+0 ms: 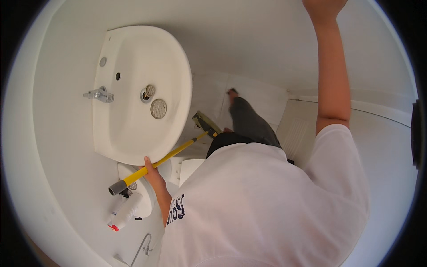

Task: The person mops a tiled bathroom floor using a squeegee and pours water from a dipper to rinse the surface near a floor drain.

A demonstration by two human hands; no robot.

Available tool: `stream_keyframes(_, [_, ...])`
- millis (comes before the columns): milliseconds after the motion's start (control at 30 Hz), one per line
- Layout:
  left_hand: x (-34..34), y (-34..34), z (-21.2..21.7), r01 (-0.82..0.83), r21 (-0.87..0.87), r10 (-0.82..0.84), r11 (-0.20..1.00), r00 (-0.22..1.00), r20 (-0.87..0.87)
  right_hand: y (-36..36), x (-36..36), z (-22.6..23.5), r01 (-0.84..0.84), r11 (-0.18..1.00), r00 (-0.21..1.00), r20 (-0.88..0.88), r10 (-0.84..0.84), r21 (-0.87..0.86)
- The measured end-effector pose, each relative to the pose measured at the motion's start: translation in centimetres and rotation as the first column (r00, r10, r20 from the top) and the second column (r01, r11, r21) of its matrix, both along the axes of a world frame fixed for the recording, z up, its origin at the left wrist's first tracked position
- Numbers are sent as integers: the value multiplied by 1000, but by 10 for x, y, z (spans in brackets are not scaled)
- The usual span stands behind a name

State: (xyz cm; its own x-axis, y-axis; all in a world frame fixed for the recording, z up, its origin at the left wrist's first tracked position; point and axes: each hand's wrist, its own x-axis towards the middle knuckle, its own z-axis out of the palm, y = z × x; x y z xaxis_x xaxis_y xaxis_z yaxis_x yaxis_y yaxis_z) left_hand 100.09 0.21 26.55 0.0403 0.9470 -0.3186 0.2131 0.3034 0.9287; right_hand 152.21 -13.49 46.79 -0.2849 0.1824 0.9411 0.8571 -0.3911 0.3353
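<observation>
My left hand (153, 174) is closed around the yellow pole (169, 155) of a long-handled floor tool, beside the front edge of the white washbasin (175, 53). The pole's grey end (117, 188) is nearest the camera. At its other end, a flat black and greenish head (206, 123) is low by the floor, near my legs; its exact kind is unclear. My right arm stretches up along the wall, and the right hand (324, 8) is cut off by the top edge, its fingers out of sight. In the basin a small perforated metal drain cover (150, 91) sits at the drain, with a larger one (158, 108) beside it.
A chrome tap (100, 95) is fixed on the basin's left side. Below the basin, a white bottle with a red part (126, 214) is by a rounded white fixture (146, 202). A light door with slatted vents (293, 133) is on the right. Grey-white tiles (211, 86) cover the floor.
</observation>
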Motion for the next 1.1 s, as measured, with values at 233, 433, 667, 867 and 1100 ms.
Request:
stream_keyframes(233, [5, -2, 8, 5, -32, -4, 999, 999, 39, -1, -5, 4, 90, 996, 994, -53, -91, -12])
stream_keyframes(433, [1, 1, 2, 61, -25, -61, 998, 998, 4, -2, -5, 4, 76, 997, 995, -72, -75, 9])
stream_keyframes(667, [-8, 0, -4, 21, 98, -16, 995, 998, -57, -2, -9, 1, 71, 997, 997, -27, -71, -5])
stream_keyframes(867, [2, 3, -2, 33, 56, -27, 998, 993, -118, -17, 11, -1, 163, 984, 985, -39, -167, -74])
stream_keyframes(1100, [5, -11, -4, -108, 177, 120, 978, 991, -56, -9, -2, -3, 245, 960, 949, -169, -266, -139])
